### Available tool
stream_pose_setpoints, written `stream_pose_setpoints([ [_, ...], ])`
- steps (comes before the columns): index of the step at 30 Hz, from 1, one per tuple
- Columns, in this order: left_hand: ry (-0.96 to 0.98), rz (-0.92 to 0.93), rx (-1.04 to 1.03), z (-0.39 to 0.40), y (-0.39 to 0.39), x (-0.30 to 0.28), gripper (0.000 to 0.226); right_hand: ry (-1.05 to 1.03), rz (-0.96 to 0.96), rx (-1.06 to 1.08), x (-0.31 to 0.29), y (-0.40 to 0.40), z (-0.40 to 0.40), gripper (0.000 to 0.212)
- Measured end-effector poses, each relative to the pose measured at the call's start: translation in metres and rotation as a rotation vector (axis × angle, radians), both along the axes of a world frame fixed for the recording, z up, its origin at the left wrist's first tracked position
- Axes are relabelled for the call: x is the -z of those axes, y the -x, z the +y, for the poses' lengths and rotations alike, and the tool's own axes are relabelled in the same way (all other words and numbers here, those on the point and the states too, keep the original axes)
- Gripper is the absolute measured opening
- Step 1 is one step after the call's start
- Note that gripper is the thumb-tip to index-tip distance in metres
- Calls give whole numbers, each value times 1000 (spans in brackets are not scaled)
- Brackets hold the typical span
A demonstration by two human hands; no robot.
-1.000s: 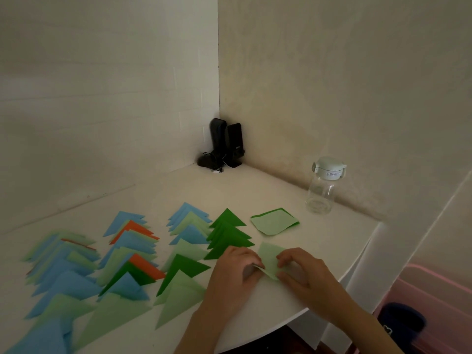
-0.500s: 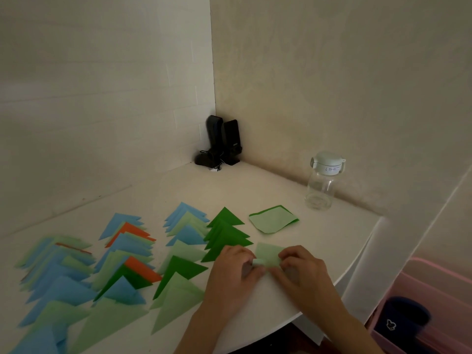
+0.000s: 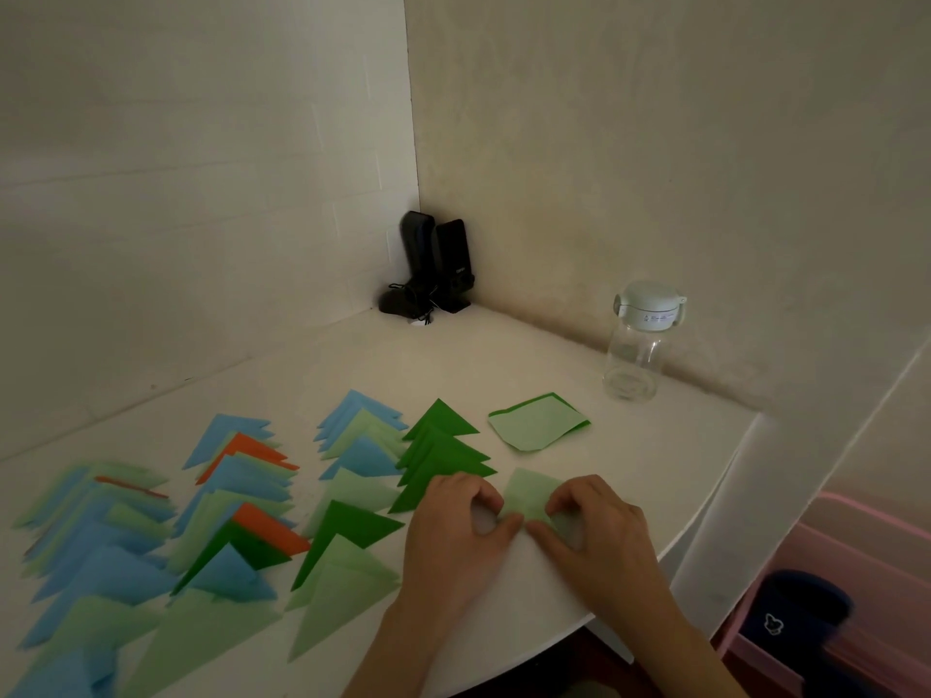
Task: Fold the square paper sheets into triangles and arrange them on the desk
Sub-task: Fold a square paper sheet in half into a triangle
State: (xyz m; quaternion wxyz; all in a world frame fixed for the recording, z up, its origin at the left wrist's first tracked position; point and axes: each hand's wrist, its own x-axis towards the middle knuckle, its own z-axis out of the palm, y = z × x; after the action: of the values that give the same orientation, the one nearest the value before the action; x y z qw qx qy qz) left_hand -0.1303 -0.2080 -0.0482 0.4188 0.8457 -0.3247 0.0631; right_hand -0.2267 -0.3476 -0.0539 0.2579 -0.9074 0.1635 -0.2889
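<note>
A light green paper sheet (image 3: 530, 496) lies on the white desk (image 3: 504, 360) near its front edge, partly folded. My left hand (image 3: 453, 526) and my right hand (image 3: 599, 526) meet at its near edge, fingers curled and pinching the paper between fingertips and thumbs. A small stack of flat green square sheets (image 3: 538, 427) lies just behind. Rows of folded triangles in blue, light green, dark green and orange (image 3: 226, 506) cover the desk to the left; a dark green column (image 3: 443, 455) sits right beside my left hand.
A clear water bottle (image 3: 637, 345) with a pale lid stands at the back right by the wall. Two black speakers (image 3: 438, 267) sit in the corner. The desk's curved edge (image 3: 670, 546) drops off on the right, over a pink bin (image 3: 856, 571).
Both hands have drawn the paper's near part together and pinched it at the middle; the sheet's visible part looks shorter. The camera has shifted slightly.
</note>
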Motion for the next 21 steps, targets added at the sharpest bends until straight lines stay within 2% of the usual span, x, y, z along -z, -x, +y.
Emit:
stream_pose_setpoints([
  [6, 16, 49, 12, 1, -2, 2, 17, -143, 43, -88, -8, 1, -7, 41],
  [14, 34, 137, 42, 3, -4, -2, 22, -284, 108, -189, -18, 10, -17, 39],
  [21, 70, 21, 120, 10, 4, -10, 26, -344, 147, -193, -26, 13, -21, 43],
])
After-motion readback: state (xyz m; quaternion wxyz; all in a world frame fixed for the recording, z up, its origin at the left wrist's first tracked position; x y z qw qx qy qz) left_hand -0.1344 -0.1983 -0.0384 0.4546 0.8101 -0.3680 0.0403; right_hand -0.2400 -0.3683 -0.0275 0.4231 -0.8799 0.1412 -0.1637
